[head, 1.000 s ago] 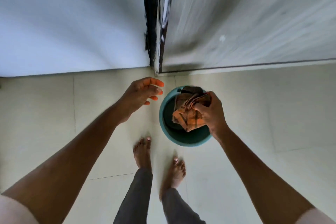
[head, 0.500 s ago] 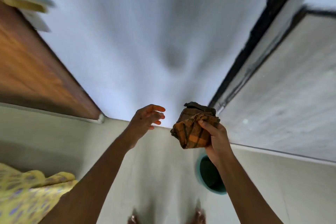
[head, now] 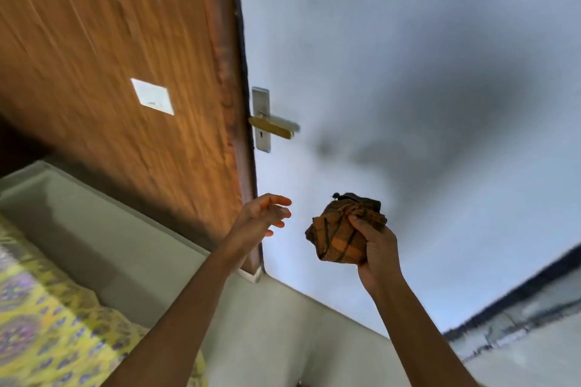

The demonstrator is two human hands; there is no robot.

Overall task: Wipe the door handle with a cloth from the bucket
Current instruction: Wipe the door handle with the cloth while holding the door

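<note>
— Doors come first, since the brown door (head: 125, 72) is the biggest thing showing. What is it looking like?

— Wood, with long stripes running down it and two pale paper squares stuck on. Its dark edge is standing next to a smooth grey-white wall (head: 408, 56). Everything is looking a bit blurry.

— And lower down?

— A yellow flowery sheet (head: 47, 324) is lying in the bottom left corner, soft and bumpy.

— Where is the person holding the cloth?

— The right hand (head: 375, 248) is squeezing the cloth (head: 342, 232) into a ball, fingers wrapped tight round it. It is orange with dark checks, all crumpled and folded. It is sitting well below the door handle (head: 274, 127) and off to the right, not touching it.

— What is the other hand doing?

— The left hand (head: 262, 214) is holding nothing. Its fingers are spread wide and loose, hanging in the air just beside the door's edge.

— And the handle?

— It is a smooth, shiny gold bar sticking out sideways from a thin silver plate (head: 261, 118) with a little keyhole. It is the smallest thing, and hard, not squashy.

— So how should the person be doing this bit well?

— The person is probably lifting the cloth up to the handle. Opening the ball a little would help, so it is wrapping round the whole bar. The free hand could be holding the door steady so it is not swinging away. The bucket is not showing.
</note>
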